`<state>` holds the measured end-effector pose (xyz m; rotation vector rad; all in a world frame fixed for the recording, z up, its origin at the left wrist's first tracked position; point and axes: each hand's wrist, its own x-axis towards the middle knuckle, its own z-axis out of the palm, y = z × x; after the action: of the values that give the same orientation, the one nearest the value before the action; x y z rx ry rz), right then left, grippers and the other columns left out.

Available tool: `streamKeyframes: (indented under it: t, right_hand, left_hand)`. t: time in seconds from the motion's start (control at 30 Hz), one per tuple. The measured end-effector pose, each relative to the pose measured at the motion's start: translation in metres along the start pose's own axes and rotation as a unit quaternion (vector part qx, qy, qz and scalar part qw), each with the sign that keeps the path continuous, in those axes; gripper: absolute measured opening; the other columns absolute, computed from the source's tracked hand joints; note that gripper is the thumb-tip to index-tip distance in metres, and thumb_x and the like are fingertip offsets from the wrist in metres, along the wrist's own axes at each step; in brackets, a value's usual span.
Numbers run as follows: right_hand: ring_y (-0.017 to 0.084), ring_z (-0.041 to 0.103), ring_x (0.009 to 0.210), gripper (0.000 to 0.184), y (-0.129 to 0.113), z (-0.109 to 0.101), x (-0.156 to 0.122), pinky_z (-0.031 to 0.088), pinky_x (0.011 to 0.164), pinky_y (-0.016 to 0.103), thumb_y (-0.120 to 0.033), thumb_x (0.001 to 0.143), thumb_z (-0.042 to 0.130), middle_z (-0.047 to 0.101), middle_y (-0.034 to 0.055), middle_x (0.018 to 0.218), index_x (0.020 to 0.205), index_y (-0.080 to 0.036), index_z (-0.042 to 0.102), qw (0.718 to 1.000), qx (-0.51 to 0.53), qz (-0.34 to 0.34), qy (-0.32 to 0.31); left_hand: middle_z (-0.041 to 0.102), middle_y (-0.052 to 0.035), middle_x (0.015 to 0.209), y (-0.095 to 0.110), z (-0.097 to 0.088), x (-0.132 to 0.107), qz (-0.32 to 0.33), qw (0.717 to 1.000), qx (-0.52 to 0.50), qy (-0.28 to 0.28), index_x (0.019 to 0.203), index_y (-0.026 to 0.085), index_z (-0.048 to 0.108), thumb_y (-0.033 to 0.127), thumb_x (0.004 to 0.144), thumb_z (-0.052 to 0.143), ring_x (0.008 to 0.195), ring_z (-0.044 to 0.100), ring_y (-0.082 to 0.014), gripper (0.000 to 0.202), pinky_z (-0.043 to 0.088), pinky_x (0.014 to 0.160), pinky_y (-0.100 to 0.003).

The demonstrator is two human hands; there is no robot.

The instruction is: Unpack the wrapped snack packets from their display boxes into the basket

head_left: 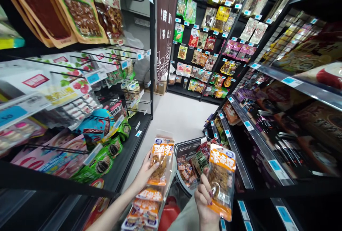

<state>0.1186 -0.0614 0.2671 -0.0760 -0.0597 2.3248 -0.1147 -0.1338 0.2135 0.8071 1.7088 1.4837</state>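
Observation:
My left hand is closed on a snack packet with an orange-and-white label and brown pieces inside, its thumb lying across the front. Right below that packet, several similar orange packets overlap in a pile; what bears them is mostly hidden. On the right, my right hand grips another orange snack packet by its left edge, held upright with its front towards me. Between the two packets, a dark shopping basket holds small orange-and-brown packs and other bagged goods.
Shelves of hanging snack bags line the left, with metal hooks and price tags jutting out. A shelf rack runs close along the right. Across the pale floor, a wall display of packets closes the far end.

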Motion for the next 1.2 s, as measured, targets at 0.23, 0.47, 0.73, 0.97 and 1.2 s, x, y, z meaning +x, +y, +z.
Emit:
streamKeyframes:
  t: [0.23,0.47,0.73,0.97,1.2]
  right_hand:
    - [0.0,0.033,0.043,0.02,-0.002,0.015,0.0,0.03,0.039,0.01,-0.021,0.089,0.052,0.039,-0.0086,0.065,0.109,-0.023,0.049,0.999,0.024,-0.02,-0.021]
    - [-0.001,0.015,0.033,0.018,0.004,0.017,-0.004,0.013,0.031,0.01,-0.034,0.085,0.058,0.03,-0.0113,0.054,0.097,-0.02,0.057,0.995,-0.096,-0.008,-0.041]
    - [0.001,0.01,0.032,0.031,0.009,0.016,-0.006,0.011,0.03,0.015,-0.045,0.077,0.063,0.028,-0.0113,0.051,0.097,-0.021,0.064,0.985,-0.171,-0.01,-0.022]
    - [0.004,0.039,0.048,0.034,-0.013,0.022,-0.012,0.037,0.046,0.017,-0.032,0.069,0.066,0.05,-0.0043,0.069,0.102,-0.025,0.061,0.955,-0.237,-0.126,0.123]
    - [0.027,0.062,0.098,0.072,-0.081,-0.065,-0.01,0.051,0.079,0.036,-0.049,0.057,0.069,0.065,0.0117,0.108,0.118,-0.016,0.048,0.695,-0.623,-0.114,0.341]
  left_hand:
    - [0.012,-0.0124,0.154,-0.007,0.0,0.003,0.011,1.0,-0.018,0.006,0.12,0.01,0.057,0.068,0.07,0.053,0.141,0.019,-0.0292,0.077,0.02,0.115,-0.036]
    - [0.015,-0.0094,0.154,-0.008,0.0,0.002,0.012,0.999,-0.03,0.008,0.116,0.014,0.06,0.064,0.071,0.056,0.139,0.024,-0.0294,0.067,0.02,0.115,-0.036]
    - [0.014,-0.0089,0.154,-0.013,-0.001,0.004,0.016,0.999,-0.038,0.011,0.118,0.014,0.058,0.061,0.072,0.056,0.14,0.022,-0.0293,0.066,0.018,0.116,-0.037]
    - [0.017,-0.0102,0.153,-0.005,-0.001,0.001,0.012,0.999,-0.029,0.012,0.119,0.012,0.057,0.06,0.072,0.055,0.139,0.023,-0.0296,0.067,0.019,0.115,-0.036]
    - [0.021,-0.0113,0.151,-0.002,-0.001,0.003,0.008,1.0,-0.02,0.01,0.12,0.012,0.056,0.064,0.072,0.054,0.14,0.021,-0.0284,0.071,0.02,0.115,-0.034]
